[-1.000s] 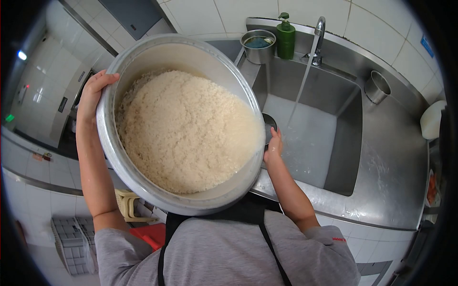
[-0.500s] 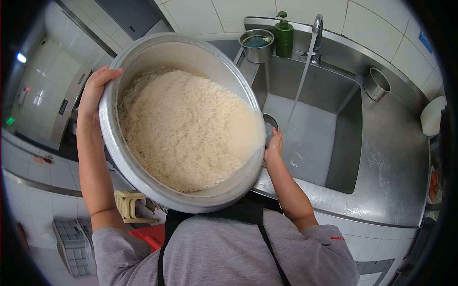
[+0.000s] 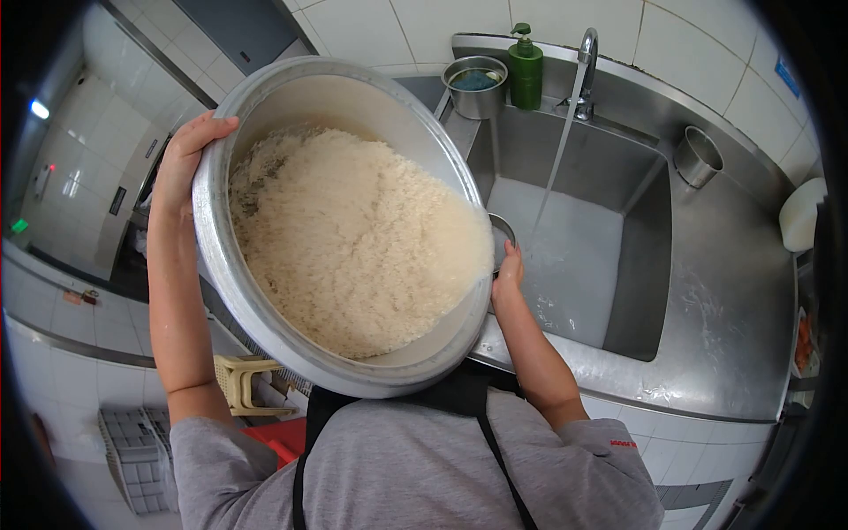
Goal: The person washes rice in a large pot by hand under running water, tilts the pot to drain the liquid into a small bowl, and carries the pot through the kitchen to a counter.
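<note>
A large metal pot point(image 3: 205, 190) is tipped toward the sink on the right, with wet white rice point(image 3: 344, 238) and cloudy water gathered at its low side. My left hand point(image 3: 184, 155) is closed on the pot's raised left rim, thumb over the edge. On the other side, my right hand point(image 3: 508, 272) grips a round metal-rimmed vessel point(image 3: 503, 231) against the pot's lower lip. Most of that vessel is hidden behind the pot, so whether it is a bowl or a strainer cannot be told.
Water runs from the faucet point(image 3: 589, 75) into the steel sink point(image 3: 643, 274), where whitish water lies. Behind the sink stand a green pump bottle point(image 3: 526, 78) and a metal container point(image 3: 477, 102). A metal cup point(image 3: 698, 157) sits at its right. A beige stool point(image 3: 237, 384) is below left.
The pot's left side has shifted slightly right together with my left hand. Inside, the rice has slid a little toward the low side. My right hand stays nearly where it was.
</note>
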The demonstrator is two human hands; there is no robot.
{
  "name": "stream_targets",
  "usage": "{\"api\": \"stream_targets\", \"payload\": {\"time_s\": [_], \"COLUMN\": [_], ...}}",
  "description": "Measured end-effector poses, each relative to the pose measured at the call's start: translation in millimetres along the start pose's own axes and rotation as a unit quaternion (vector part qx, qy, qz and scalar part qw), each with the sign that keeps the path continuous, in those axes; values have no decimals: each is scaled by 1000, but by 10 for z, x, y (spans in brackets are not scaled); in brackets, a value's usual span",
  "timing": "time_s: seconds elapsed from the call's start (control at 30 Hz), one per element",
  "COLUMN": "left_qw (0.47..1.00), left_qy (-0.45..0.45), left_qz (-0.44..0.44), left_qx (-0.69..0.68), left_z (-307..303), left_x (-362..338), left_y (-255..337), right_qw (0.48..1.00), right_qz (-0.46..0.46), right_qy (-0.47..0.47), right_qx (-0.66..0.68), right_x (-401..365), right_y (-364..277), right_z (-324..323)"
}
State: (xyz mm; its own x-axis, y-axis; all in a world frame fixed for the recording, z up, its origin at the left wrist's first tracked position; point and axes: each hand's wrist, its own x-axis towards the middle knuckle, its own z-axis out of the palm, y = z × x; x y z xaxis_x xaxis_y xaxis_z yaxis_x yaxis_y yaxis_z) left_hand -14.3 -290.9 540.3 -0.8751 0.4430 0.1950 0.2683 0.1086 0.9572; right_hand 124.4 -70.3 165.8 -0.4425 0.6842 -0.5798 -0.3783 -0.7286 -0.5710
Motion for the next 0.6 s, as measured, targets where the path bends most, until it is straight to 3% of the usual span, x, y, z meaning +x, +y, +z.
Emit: {"api": "stream_targets", "payload": {"time_s": [0.17,0.47,0.6], "left_qw": [999,1000,999], "left_qy": [41,5,29], "left_qz": [-13,-8,2], "left_qx": [-15,-20,-16], "left_z": [64,40,164], "left_x": [-9,49,-2], "left_y": [22,-23,25], "right_qw": [1000,1000,1000], "right_qz": [6,7,10], "right_qy": [-2,3,1], "right_qx": [-7,-12,4], "right_x": [-22,-44,68], "right_y": [-10,5,76], "right_z": [-9,-28,-84]}}
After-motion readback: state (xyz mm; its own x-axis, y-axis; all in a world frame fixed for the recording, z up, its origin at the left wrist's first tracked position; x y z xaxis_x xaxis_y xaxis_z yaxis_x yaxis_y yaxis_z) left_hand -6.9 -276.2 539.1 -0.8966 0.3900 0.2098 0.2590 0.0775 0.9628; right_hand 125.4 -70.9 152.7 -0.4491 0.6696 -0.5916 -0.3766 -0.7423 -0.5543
